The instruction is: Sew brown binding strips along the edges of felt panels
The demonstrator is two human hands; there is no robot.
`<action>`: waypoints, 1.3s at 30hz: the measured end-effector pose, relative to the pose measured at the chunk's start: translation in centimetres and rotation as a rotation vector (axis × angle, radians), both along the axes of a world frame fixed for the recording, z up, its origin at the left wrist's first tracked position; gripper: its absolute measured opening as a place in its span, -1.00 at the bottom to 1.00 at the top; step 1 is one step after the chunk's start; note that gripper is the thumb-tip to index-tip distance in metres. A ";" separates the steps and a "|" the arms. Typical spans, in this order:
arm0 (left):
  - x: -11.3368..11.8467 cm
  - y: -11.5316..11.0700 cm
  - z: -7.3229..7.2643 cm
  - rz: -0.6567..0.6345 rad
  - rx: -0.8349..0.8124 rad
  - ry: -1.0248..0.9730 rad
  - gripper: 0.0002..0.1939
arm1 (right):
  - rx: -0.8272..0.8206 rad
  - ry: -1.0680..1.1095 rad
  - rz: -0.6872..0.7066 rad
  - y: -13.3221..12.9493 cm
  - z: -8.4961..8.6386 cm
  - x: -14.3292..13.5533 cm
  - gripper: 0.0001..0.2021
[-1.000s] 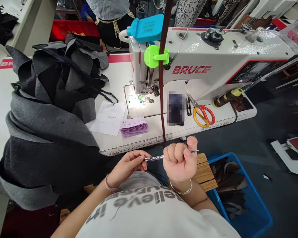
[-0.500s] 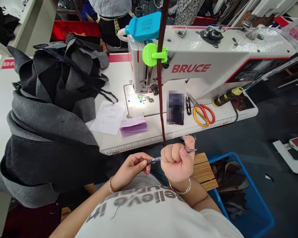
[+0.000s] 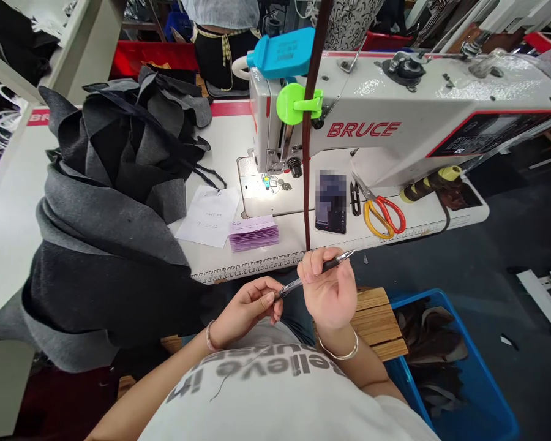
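Right hand (image 3: 328,288) on pen (image 3: 290,288), “BRUCE” (image 3: 363,129) beyond.

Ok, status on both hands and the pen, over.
Left hand pinching pen; right hand fingers curled over it. Brown strap hanging just beyond.

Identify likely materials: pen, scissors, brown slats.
Pen: probably plastic, see-through barrel; shiny tip, maybe metal.
Scissors: gray metallic blades, likely steel; smooth red and yellow handles, plastic or coated metal.
Brown slats: wood, going by grain; finish looks satin, solid or veneer unclear.
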State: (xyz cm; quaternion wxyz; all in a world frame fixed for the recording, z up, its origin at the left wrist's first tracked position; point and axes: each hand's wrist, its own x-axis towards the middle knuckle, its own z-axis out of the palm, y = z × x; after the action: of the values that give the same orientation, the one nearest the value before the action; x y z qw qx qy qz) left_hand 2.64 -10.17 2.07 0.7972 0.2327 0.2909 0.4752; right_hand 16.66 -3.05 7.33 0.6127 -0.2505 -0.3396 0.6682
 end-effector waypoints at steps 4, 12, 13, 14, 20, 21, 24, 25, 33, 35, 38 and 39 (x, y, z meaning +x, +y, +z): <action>0.3 0.1 0.1 -0.055 0.071 0.078 -0.80 | -0.037 -0.061 0.029 -0.4 -0.3 -0.4 -0.78; -0.1 0.2 0.4 -0.184 0.334 0.407 -0.81 | -0.065 -0.023 0.144 -1.2 -0.7 -1.3 -0.72; -0.3 0.3 0.4 -0.192 0.360 0.453 -0.82 | -0.070 -0.023 0.150 -1.2 -0.7 -1.3 -0.72; -0.4 0.3 0.5 -0.196 0.385 0.497 -0.83 | -0.073 -0.019 0.156 -1.2 -0.7 -1.4 -0.72; -0.6 0.5 0.6 -0.178 0.490 0.622 -0.84 | -0.027 0.069 0.223 -1.0 -0.8 -1.3 -0.75; -0.6 0.4 0.5 -0.167 0.483 0.599 -0.84 | -0.032 0.067 0.236 -1.0 -0.8 -1.3 -0.72; -0.6 0.2 0.1 -0.145 0.433 0.494 -0.84 | -0.074 0.018 0.279 -0.9 -1.1 -1.3 -0.71; -0.7 0.1 0.0 -0.146 0.419 0.477 -0.84 | -0.087 0.002 0.287 -1.0 -1.2 -1.4 -0.74; -1.3 0.5 0.8 -0.139 0.516 0.717 -0.81 | -0.059 -0.012 0.251 -0.3 -1.6 -1.2 -0.76; -1.8 0.7 1.1 -0.077 0.535 0.793 -0.75 | -0.055 -0.038 0.225 0.1 -1.4 -0.6 -0.74; -2.9 1.0 1.3 0.077 0.565 0.933 -0.79 | -0.058 -0.108 0.209 0.5 -1.3 0.3 -0.64; -3.3 1.2 1.4 0.131 0.583 0.990 -0.81 | -0.046 -0.129 0.203 0.5 -1.5 0.5 -0.59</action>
State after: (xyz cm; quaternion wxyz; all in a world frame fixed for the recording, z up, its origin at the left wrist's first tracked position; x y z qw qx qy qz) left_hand -0.67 -9.02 3.44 0.4378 0.6189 0.5001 0.4186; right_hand 17.17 -2.56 5.87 0.5128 -0.2713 -0.3866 0.7169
